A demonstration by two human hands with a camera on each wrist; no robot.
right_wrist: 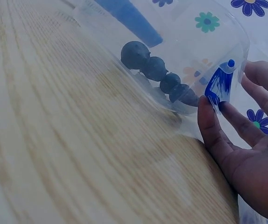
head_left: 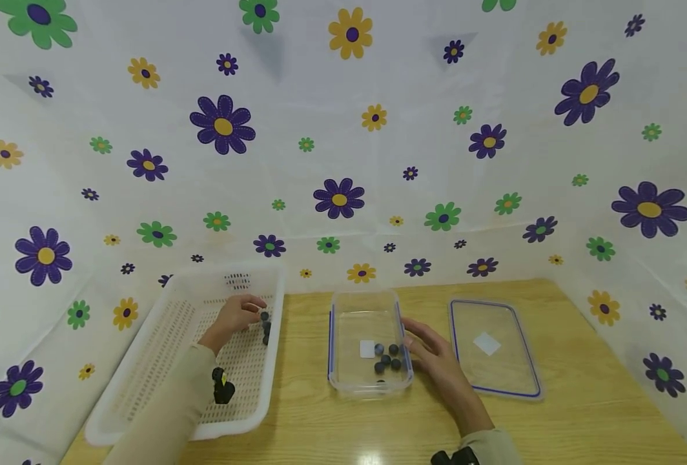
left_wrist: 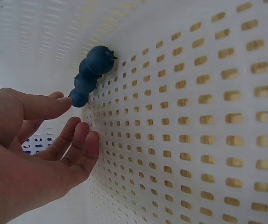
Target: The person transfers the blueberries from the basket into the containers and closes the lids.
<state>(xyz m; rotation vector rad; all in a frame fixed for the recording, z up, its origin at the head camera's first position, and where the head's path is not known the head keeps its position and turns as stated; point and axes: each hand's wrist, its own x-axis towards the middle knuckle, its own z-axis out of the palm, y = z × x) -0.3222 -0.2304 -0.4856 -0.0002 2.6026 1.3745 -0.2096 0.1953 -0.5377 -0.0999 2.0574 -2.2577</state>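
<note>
In the head view, my left hand point(head_left: 241, 315) reaches into a white plastic basket point(head_left: 279, 361), beside several blueberries point(head_left: 265, 316) along its right wall. The left wrist view has the thumb tip by the farthest of these blueberries point(left_wrist: 79, 98); whether it touches is unclear. Its fingers are loosely bent with nothing between them. A clear plastic container point(head_left: 349, 323) stands upright without a lid, several blueberries point(head_left: 385, 359) inside, mostly toward the near right. My right hand point(head_left: 433, 355) is at its right side, thumb and fingertip pinching the blue-edged side flap point(right_wrist: 219, 86).
A clear lid with a blue seal point(head_left: 523, 349) lies flat on the wooden table point(head_left: 582, 361), right of the container. Behind and at the sides hangs a white cloth point(head_left: 297, 174) printed with flowers. Wood-grain tabletop separates basket and container.
</note>
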